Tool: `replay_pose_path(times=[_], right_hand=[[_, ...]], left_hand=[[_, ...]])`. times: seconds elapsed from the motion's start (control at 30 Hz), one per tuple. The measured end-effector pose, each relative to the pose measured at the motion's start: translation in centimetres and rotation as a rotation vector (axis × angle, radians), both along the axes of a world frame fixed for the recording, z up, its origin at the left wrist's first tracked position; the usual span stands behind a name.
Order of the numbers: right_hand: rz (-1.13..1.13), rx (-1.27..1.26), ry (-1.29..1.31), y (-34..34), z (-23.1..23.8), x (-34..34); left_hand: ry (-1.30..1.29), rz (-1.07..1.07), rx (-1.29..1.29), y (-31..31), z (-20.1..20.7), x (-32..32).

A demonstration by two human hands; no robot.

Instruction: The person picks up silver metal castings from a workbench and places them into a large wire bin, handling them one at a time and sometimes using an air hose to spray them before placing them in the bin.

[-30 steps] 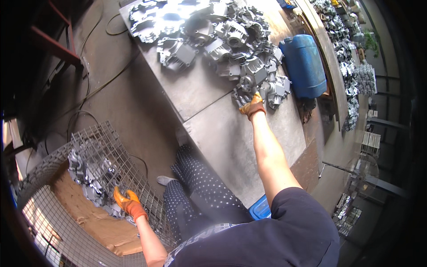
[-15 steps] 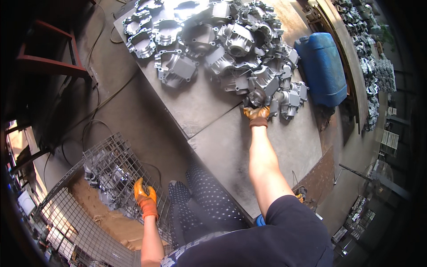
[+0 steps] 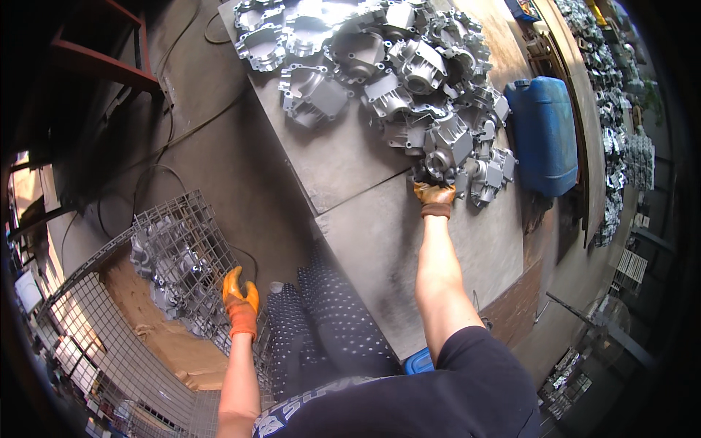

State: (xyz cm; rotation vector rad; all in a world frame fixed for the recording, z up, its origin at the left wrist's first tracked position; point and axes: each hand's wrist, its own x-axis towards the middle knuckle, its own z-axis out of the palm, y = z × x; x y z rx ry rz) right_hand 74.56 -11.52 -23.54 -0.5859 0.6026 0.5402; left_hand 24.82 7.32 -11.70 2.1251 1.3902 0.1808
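Note:
A heap of grey cast-metal housings (image 3: 409,66) covers the far part of the metal-topped table (image 3: 372,233). My right hand (image 3: 436,194), in an orange and brown glove, reaches to the heap's near edge. Its fingers are closed on the lower end of a metal housing (image 3: 447,142), and their tips are partly hidden beneath it. My left hand (image 3: 240,296), in an orange glove, is low on the left, beside the rim of a wire mesh basket (image 3: 164,212). Thumb and fingers are apart, with nothing held. More metal housings (image 3: 171,252) lie inside that basket next to brown cardboard (image 3: 168,343).
A blue plastic jerrycan (image 3: 544,135) stands right of the heap. A red metal frame (image 3: 102,69) is at the far left, with cables (image 3: 197,135) across the floor. Further castings (image 3: 610,109) lie along the far right. Something blue (image 3: 419,360) shows beside my right sleeve.
The view has turned, so the table and heap appear shifted right and down, and the basket slightly left. My right hand stays at the same housing; my left stays open by the basket.

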Motion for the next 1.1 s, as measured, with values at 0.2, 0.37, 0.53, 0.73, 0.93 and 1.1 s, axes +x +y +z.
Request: replay_pose_path(times=[0.2, 0.37, 0.53, 0.73, 0.93, 1.1], right_hand=[[-0.009, 0.094, 0.005, 0.1, 0.5, -1.1], [0.13, 0.232, -0.128, 0.1, 3.7, -5.5], [0.542, 0.044, -0.099, 1.0, 6.6, -13.2], [1.383, -0.29, -0.762, 9.0, 12.8, -25.4], [1.823, -0.102, -0.922, 20.0, 17.9, -37.6], [1.946, -0.072, -0.504, 23.4, 19.2, -50.8]], left_hand=[[-0.084, 0.005, -0.04, 0.7, 0.0, 2.8], [-0.379, 0.118, -0.521, 1.8, 0.4, 7.6], [-0.793, 0.062, -0.875, 1.3, 1.4, 14.6], [-1.218, 0.292, -0.805, 3.5, 5.3, 6.9], [-1.272, 0.386, -0.398, 4.3, 3.1, -11.5], [-2.01, 0.782, -0.647, 0.7, 1.5, -26.2]])
